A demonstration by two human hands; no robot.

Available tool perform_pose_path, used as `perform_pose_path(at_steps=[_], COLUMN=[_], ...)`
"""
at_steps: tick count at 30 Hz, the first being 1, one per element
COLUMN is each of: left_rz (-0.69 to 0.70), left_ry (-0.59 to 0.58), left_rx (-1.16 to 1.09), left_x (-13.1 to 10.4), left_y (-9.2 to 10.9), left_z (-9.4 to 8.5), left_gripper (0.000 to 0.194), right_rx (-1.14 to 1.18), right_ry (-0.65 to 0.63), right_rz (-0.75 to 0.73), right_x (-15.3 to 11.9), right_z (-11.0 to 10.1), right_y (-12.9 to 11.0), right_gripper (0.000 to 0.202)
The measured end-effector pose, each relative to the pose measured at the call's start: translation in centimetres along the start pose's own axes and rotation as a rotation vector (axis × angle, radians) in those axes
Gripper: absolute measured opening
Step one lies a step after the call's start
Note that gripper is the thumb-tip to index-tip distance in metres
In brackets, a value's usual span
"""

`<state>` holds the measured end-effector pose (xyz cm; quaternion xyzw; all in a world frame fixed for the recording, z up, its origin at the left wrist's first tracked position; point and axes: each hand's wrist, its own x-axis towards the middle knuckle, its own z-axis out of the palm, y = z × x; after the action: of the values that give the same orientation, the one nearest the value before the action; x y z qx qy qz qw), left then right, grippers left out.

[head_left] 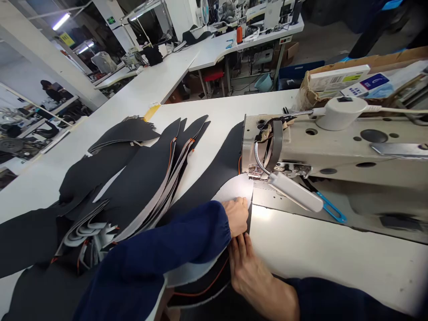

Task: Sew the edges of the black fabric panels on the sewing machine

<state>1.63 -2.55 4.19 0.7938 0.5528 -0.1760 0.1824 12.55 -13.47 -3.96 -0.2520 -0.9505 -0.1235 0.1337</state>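
My left hand point(236, 217), in a dark blue sleeve, is closed with curled fingers on the pale grey underside of a fabric panel point(230, 188), close in front of a sewing machine point(329, 138). That panel lies on a larger black fabric piece point(214, 167), which runs up along the machine's head and has an orange stitched line near the needle area. Just below, my right hand point(250, 274) rests with its fingers stretched along the panel's right edge. The needle tip is hidden behind the presser foot point(256, 172) and a white lamp point(296, 191).
Stacked black panels point(140, 178) with grey backing and orange thread cover the table's left side. A blue plastic tool point(331, 207) lies under the machine arm. Behind it stands a cardboard box point(361, 80) of packets. White worktables point(207, 49) stretch across the back.
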Motion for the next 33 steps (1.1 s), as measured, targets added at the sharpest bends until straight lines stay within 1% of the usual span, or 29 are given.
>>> perform_pose_path(at_steps=[4, 6, 9, 11, 13, 15, 17, 21, 23, 25, 27, 30, 33], left_rz=[-0.034, -0.039, 0.003, 0.030, 0.059, 0.089, 0.109, 0.084, 0.072, 0.074, 0.082, 0.103, 0.094], left_ry=[0.005, 0.007, 0.010, 0.006, 0.025, 0.042, 0.039, 0.017, 0.013, 0.016, 0.012, -0.002, 0.022], left_rx=[0.015, 0.019, 0.008, 0.000, 0.007, 0.026, 0.045, 0.072, 0.073, 0.069, 0.060, 0.049, 0.059], left_x=[1.2, 1.5, 1.3, 0.9, 0.6, 0.7, 1.3, 2.6, 2.8, 2.5, 1.8, 1.0, 1.2], left_y=[0.0, 0.1, 0.1, -0.1, -0.3, -0.6, -0.7, -0.4, -0.2, -0.2, -0.3, -0.4, -0.4], left_z=[-1.1, -1.3, -0.9, -0.3, 0.2, 0.3, 0.0, -1.2, -1.6, -1.5, -1.2, -0.4, 0.0], left_gripper=[0.069, 0.070, 0.065, 0.055, 0.044, 0.037, 0.037, 0.037, 0.039, 0.045, 0.048, 0.042, 0.039], right_rx=[-0.042, -0.063, -0.095, -0.079, -0.045, -0.037, -0.057, -0.055, -0.049, -0.058, -0.066, -0.067, -0.069], right_ry=[-0.073, -0.138, -0.258, -0.299, -0.304, -0.283, -0.242, -0.083, -0.058, -0.103, -0.168, -0.246, -0.256], right_rz=[-0.022, -0.034, -0.072, -0.106, -0.110, -0.076, -0.035, -0.036, -0.033, -0.014, -0.015, -0.050, -0.045], right_x=[1.4, 2.2, 3.0, 3.2, 3.4, 3.3, 3.0, 1.9, 1.7, 2.0, 2.6, 3.4, 3.8], right_z=[-1.2, -2.0, -2.7, -2.7, -2.3, -1.9, -1.8, -1.4, -1.2, -1.1, -1.2, -1.6, -1.9], right_y=[1.8, 2.8, 4.1, 4.8, 5.3, 5.3, 4.7, 2.6, 2.1, 2.4, 3.3, 4.6, 5.1], right_gripper=[0.049, 0.046, 0.041, 0.036, 0.031, 0.030, 0.034, 0.045, 0.045, 0.042, 0.037, 0.031, 0.026])
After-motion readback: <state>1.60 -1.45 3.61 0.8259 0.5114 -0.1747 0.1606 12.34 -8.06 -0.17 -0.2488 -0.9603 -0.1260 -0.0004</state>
